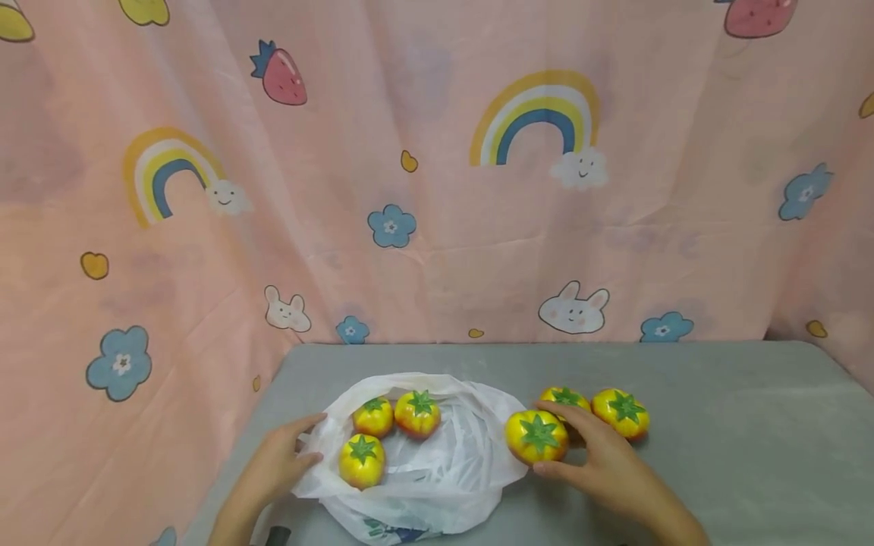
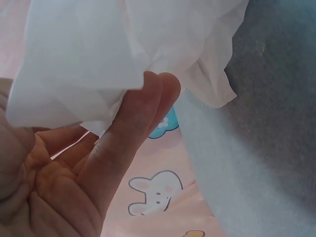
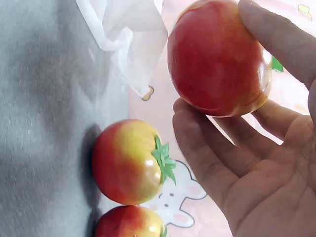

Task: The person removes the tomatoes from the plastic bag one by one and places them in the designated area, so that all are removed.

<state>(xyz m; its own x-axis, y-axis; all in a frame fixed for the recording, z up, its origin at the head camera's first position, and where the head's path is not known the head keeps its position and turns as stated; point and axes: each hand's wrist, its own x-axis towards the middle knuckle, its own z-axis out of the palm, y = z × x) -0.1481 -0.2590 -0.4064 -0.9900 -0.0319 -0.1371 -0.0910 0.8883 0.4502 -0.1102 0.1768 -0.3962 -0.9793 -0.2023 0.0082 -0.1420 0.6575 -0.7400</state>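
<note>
A white plastic bag (image 1: 451, 497) stands with its mouth spread wide, and three yellow-red tomatoes with green star-shaped tops lie inside, one of them a front tomato (image 1: 362, 461). My left hand (image 1: 276, 459) holds the bag's left rim; in the left wrist view the thin white film (image 2: 79, 64) partly covers the fingers. Between thumb and fingers, my right hand (image 1: 608, 466) grips another tomato (image 1: 536, 437) at the bag's right rim. The right wrist view shows this tomato's red underside (image 3: 217, 59), raised off the table.
Behind and beside the right hand, two more tomatoes sit on the grey table (image 1: 737, 440): a partly hidden one (image 1: 565, 396) and a right-hand one (image 1: 620, 413). A pink printed curtain (image 1: 437, 288) hangs behind the table and along its left side.
</note>
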